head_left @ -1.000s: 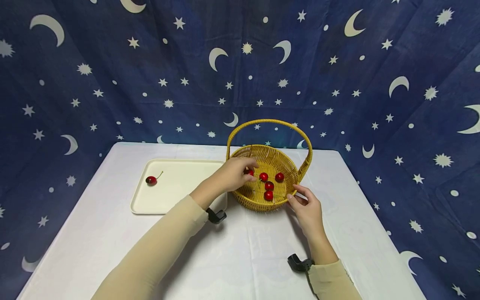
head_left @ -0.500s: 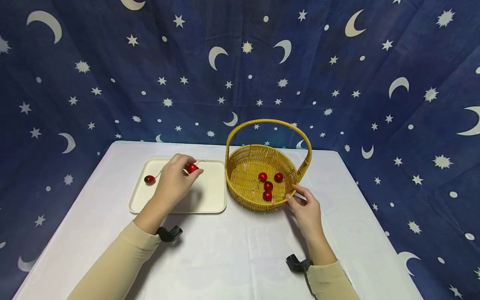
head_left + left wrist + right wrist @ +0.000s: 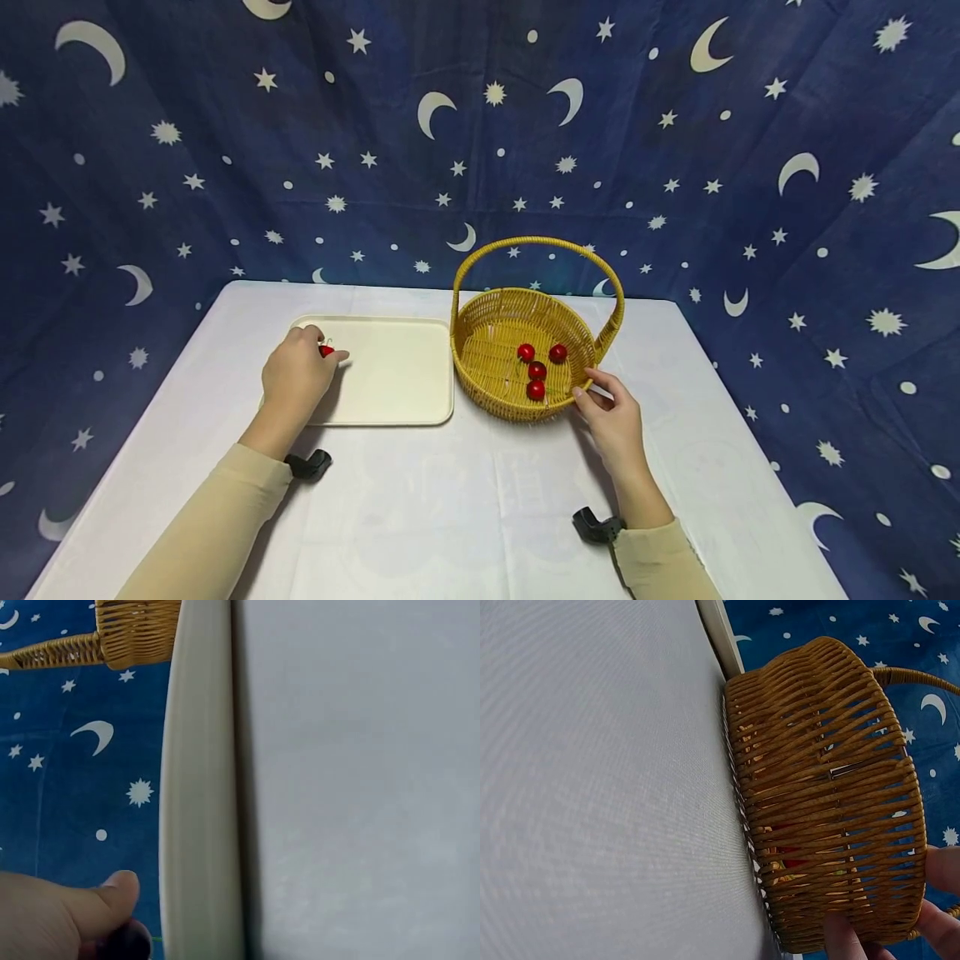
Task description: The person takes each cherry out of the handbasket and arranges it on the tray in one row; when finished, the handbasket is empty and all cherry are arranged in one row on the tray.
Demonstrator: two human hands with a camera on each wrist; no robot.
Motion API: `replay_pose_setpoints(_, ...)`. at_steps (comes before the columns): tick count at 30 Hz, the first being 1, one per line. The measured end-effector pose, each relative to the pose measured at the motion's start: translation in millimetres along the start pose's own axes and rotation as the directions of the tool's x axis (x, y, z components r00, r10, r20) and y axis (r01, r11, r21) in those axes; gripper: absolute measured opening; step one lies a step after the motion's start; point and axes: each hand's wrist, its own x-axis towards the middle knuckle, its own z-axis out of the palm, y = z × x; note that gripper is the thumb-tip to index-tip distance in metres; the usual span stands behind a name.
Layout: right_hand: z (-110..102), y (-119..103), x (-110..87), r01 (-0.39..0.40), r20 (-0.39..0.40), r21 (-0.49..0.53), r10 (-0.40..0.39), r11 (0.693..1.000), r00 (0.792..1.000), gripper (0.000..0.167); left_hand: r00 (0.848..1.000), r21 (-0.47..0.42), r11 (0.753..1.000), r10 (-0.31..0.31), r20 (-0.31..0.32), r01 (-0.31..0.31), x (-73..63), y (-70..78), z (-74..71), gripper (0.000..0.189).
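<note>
My left hand (image 3: 296,375) is over the left end of the cream tray (image 3: 397,375), thumb and fingers around a red cherry (image 3: 326,351) with a thin stem. In the left wrist view a dark cherry (image 3: 129,942) shows just under the thumb, beside the tray wall (image 3: 201,780). The hand covers the tray's left corner, where another cherry lay. My right hand (image 3: 615,421) pinches the near right rim of the yellow wicker basket (image 3: 487,400). Several cherries, one of them a red cherry (image 3: 536,390), lie on the right side of the basket's floor.
The basket's tall arched handle (image 3: 538,242) rises above it. Tray and basket stand side by side on a white-clothed table (image 3: 420,517). A dark blue curtain (image 3: 480,167) with moons and stars hangs right behind the table's back edge.
My left hand has taken a cherry out of the basket and carried it left across the tray to its left end. The right hand has kept its grip on the basket rim.
</note>
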Motion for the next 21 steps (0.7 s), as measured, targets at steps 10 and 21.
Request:
replay_pose_setpoints(10, 1, -3, 0.4, -0.006, 0.001, 0.011, 0.006, 1.000, 1.000, 0.046, 0.992, 0.018, 1.000, -0.018, 0.122, 0.016, 1.1, -9.7, -6.7, 0.041)
replay_pose_setpoints(21, 0, -3, -0.3, -0.010, 0.000, -0.009, 0.010, 1.000, 1.000, 0.046, 0.987, -0.047, 0.999, -0.007, 0.162, 0.015, -0.1, -22.6, -17.3, 0.052)
